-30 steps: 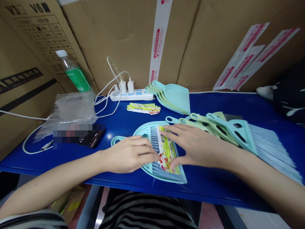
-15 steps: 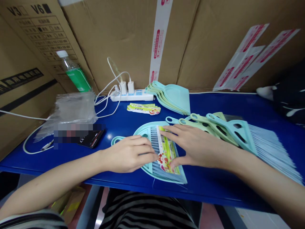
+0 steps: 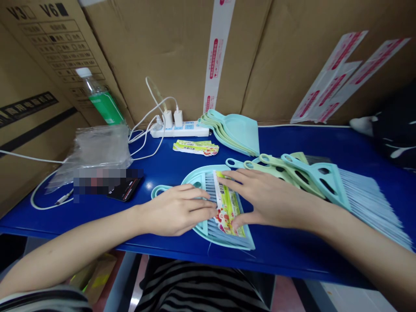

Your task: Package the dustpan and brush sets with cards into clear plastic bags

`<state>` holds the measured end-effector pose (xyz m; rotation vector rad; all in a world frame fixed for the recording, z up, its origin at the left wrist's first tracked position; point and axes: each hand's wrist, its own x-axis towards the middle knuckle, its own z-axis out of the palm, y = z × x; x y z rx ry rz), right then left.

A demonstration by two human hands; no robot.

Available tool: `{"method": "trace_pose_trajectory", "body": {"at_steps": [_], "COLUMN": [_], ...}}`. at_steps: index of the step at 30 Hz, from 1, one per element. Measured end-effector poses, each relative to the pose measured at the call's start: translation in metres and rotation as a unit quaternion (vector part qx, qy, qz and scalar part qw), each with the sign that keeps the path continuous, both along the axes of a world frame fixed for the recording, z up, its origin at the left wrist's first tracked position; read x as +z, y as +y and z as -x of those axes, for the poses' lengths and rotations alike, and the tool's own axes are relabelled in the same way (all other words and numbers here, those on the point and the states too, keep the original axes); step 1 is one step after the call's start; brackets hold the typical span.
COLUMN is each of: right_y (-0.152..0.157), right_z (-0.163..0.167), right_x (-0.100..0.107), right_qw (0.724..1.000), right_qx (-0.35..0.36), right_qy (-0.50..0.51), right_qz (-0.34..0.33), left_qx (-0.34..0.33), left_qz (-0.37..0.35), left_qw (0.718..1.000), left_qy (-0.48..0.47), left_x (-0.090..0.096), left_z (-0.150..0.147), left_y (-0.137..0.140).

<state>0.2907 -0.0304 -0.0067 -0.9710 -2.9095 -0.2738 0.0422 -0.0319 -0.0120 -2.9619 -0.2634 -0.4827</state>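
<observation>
On the table in front of me lies a light blue dustpan (image 3: 191, 177) with a small brush (image 3: 211, 184) nested in it, bristles to the right. A white and yellow-green printed label card (image 3: 229, 206) rests across the bristles. My left hand (image 3: 182, 210) lies palm down over the brush and pan, fingers stretched out, fingertips touching the card's left edge. My right hand (image 3: 253, 195) is spread over the card, fingertips at its upper part and thumb at its lower right edge. What lies under both palms is hidden.
Several stacked dustpans (image 3: 242, 130) stand behind, and several brushes (image 3: 331, 182) lie at right. More label cards (image 3: 195, 147) lie near a white power strip (image 3: 191, 128) with cables. At left are clear plastic bags (image 3: 100, 147), a phone (image 3: 125, 188) and a bottle (image 3: 105, 104). Cardboard (image 3: 182, 52) walls the back.
My left fingertips have shifted very slightly right, onto the card's edge. The right hand, card and dustpan look the same.
</observation>
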Motion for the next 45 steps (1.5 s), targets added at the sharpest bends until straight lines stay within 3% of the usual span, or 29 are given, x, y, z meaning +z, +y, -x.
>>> {"method": "trace_pose_trajectory", "body": {"at_steps": [13, 35, 45], "right_y": [0.0009, 0.0009, 0.0001], "right_z": [-0.0008, -0.0005, -0.0003], "right_x": [-0.003, -0.0021, -0.0023], "right_qw": [1.0, 1.0, 1.0], "right_qx": [0.002, 0.01, -0.002], "right_qy": [0.001, 0.015, -0.005], "right_qz": [-0.011, -0.007, -0.004], "left_qx": [0.01, 0.027, 0.003], "left_qz": [0.036, -0.009, -0.024], "left_qw": [0.999, 1.0, 1.0], "left_qy": [-0.008, 0.005, -0.007], "left_x": [0.0036, 0.005, 0.0041], "left_z": [-0.0012, -0.0007, -0.0015], "left_y": [-0.0006, -0.0009, -0.0004]}}
